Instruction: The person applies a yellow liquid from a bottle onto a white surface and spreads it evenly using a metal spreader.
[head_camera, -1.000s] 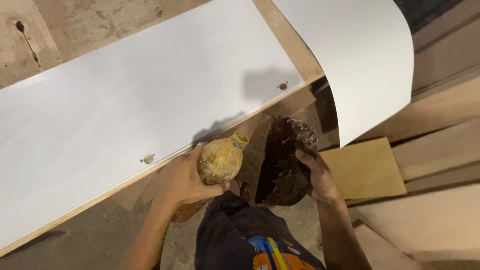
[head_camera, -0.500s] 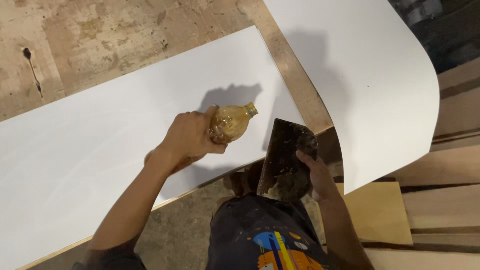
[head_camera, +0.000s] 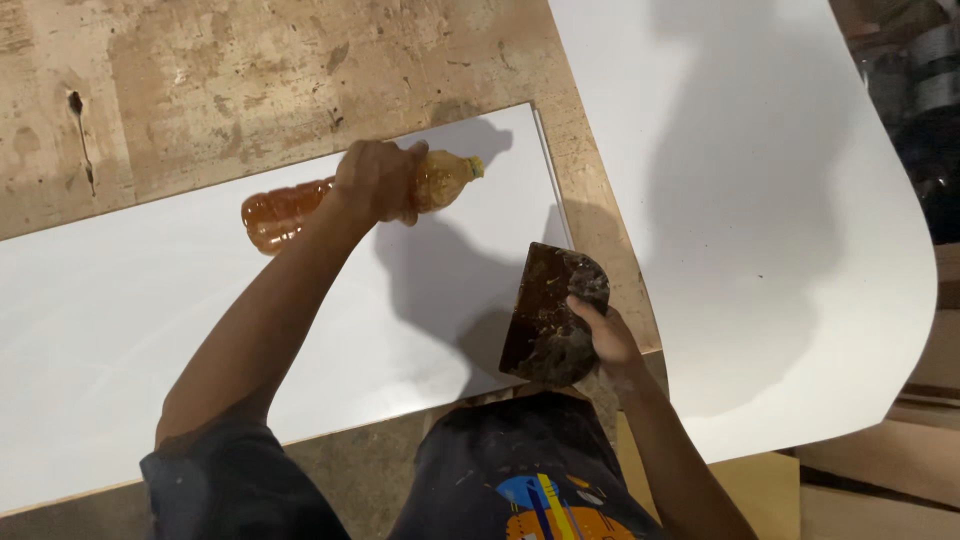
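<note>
Left hand (head_camera: 375, 180) grip closed round amber bottle (head_camera: 300, 205), lying near-horizontal above white panel (head_camera: 150, 310), mouth pointing right. Right hand (head_camera: 600, 335) clamps dark scraper (head_camera: 545, 315). Worn wooden surface (head_camera: 250, 80); white sheet (head_camera: 760, 200) right.

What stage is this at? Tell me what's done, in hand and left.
Done: the white board lies flat on the worn bench. In hand: left hand tips an amber bottle over it; right hand holds a dark, crusted scraper. Left: the board's face shows no liquid yet.
</note>
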